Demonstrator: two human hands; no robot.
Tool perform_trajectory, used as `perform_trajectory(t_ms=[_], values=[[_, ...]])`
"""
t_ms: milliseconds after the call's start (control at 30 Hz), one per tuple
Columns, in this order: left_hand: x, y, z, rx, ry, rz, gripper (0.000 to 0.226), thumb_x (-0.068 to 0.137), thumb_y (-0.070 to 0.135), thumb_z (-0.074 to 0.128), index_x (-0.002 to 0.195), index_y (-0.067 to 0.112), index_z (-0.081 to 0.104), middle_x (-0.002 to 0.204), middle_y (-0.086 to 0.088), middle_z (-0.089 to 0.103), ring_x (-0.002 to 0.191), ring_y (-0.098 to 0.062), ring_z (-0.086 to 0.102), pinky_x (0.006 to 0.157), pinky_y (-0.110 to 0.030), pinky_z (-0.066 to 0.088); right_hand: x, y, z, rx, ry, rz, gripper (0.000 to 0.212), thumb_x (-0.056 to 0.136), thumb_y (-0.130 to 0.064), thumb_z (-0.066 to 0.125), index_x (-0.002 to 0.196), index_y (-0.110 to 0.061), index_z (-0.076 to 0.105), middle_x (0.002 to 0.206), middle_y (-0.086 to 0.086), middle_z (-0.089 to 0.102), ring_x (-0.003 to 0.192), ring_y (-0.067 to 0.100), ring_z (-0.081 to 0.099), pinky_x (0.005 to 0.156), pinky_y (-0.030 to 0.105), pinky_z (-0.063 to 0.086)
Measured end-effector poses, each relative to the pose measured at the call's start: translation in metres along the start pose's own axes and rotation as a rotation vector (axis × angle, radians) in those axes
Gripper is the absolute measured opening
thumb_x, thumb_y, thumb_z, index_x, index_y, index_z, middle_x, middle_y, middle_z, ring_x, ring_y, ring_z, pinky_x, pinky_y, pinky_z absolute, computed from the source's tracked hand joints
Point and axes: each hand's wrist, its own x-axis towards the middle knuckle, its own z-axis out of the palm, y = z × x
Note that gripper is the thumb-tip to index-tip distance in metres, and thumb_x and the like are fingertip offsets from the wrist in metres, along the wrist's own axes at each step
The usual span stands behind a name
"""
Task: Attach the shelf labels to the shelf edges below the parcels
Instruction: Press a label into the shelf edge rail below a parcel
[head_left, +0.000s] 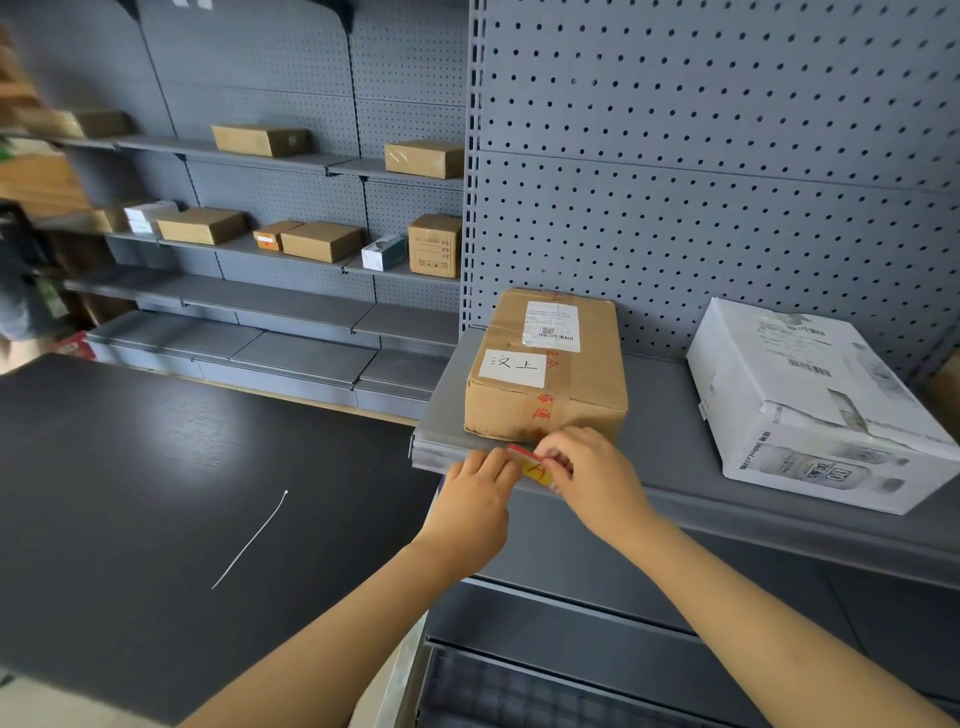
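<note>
Left hand (480, 480) and right hand (582, 467) pinching red-and-yellow shelf label (535, 466) against shelf edge (727, 512), directly below brown parcel (545, 374), white box (810, 405) farther right

A red-and-yellow shelf label (535, 466) sits against the grey shelf edge (727, 512), directly below the brown cardboard parcel (548, 369), partly hidden. A white printed parcel (810, 405) lies on the same shelf, right of the brown one.
</note>
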Motion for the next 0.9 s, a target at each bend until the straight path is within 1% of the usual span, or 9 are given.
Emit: perform_trajectory(t_ms=[67,200,300,367,500,567,633,767,900], values=[[0.0,0.0,0.0,0.035,-0.01,0.0,0.047,0.083,0.006,0.049,0.129,0.014,0.043,0.13,-0.002,0.043,0.111,-0.024,0.04,0.094,-0.037,0.037,-0.001,-0.004,0.002,-0.058,0.011,-0.03,0.009,0.085,-0.012,0.064,0.086,-0.022,0.064,0.085,-0.011,0.062,0.083,0.012,0.053,0.061,0.028,0.047],[-0.003,0.0,-0.002,0.075,-0.001,0.025,0.049,0.085,0.008,0.047,0.133,0.013,0.04,0.133,-0.004,0.043,0.113,-0.025,0.041,0.097,-0.036,0.034,0.001,-0.007,0.005,-0.092,0.041,-0.007,0.006,0.085,-0.014,0.064,0.085,-0.02,0.066,0.087,-0.006,0.066,0.085,0.014,0.053,0.06,0.029,0.049],[-0.007,-0.002,-0.003,0.077,0.013,0.041,0.045,0.082,0.005,0.05,0.127,0.011,0.048,0.128,-0.008,0.049,0.11,-0.028,0.046,0.095,-0.038,0.037,0.001,-0.007,0.006,-0.125,0.041,-0.026,0.005,0.086,-0.015,0.064,0.086,-0.02,0.066,0.088,-0.006,0.066,0.087,0.015,0.054,0.059,0.028,0.049],[-0.011,-0.002,-0.003,0.077,0.003,0.035,0.04,0.083,0.006,0.049,0.123,0.012,0.049,0.127,-0.008,0.049,0.109,-0.027,0.046,0.094,-0.038,0.037,0.0,-0.008,0.007,-0.131,0.041,-0.024,0.005,0.086,-0.016,0.063,0.087,-0.02,0.066,0.089,-0.006,0.066,0.087,0.015,0.054,0.059,0.028,0.048],[-0.018,-0.001,-0.006,0.06,-0.031,0.047,0.033,0.087,0.009,0.046,0.119,0.012,0.051,0.122,-0.008,0.048,0.106,-0.027,0.046,0.094,-0.037,0.034,-0.001,-0.01,0.006,-0.128,0.079,0.003,0.004,0.086,-0.016,0.064,0.089,-0.019,0.063,0.095,-0.005,0.061,0.086,0.016,0.053,0.057,0.033,0.051],[-0.02,0.001,-0.005,0.059,-0.04,0.081,0.03,0.087,0.01,0.047,0.117,0.013,0.053,0.117,-0.007,0.05,0.102,-0.026,0.047,0.093,-0.036,0.036,-0.004,-0.01,0.003,-0.127,0.101,0.021,0.007,0.085,-0.016,0.065,0.089,-0.02,0.062,0.095,-0.006,0.06,0.085,0.015,0.053,0.057,0.033,0.051],[-0.019,0.004,-0.002,0.042,-0.038,0.13,0.029,0.082,0.009,0.05,0.11,0.013,0.056,0.109,-0.006,0.054,0.095,-0.026,0.05,0.088,-0.038,0.043,-0.011,-0.009,-0.003,-0.122,0.102,0.028,0.004,0.085,-0.018,0.064,0.086,-0.021,0.061,0.091,-0.008,0.059,0.082,0.014,0.053,0.058,0.031,0.05],[0.001,0.021,-0.005,-0.023,0.007,0.197,0.035,0.074,0.009,0.057,0.109,0.015,0.059,0.102,-0.002,0.063,0.088,-0.023,0.059,0.08,-0.036,0.047,-0.031,-0.001,-0.019,-0.148,0.083,0.021,0.003,0.086,-0.019,0.064,0.084,-0.021,0.063,0.087,-0.009,0.061,0.082,0.012,0.053,0.065,0.027,0.048],[0.036,0.051,-0.016,-0.065,0.044,0.293,0.036,0.059,0.009,0.074,0.093,0.015,0.062,0.083,-0.002,0.067,0.071,-0.023,0.064,0.063,-0.036,0.052,-0.052,0.014,-0.046,-0.228,0.018,0.056,0.003,0.085,-0.013,0.059,0.087,-0.014,0.062,0.09,0.0,0.063,0.085,0.02,0.053,0.074,0.035,0.046]])
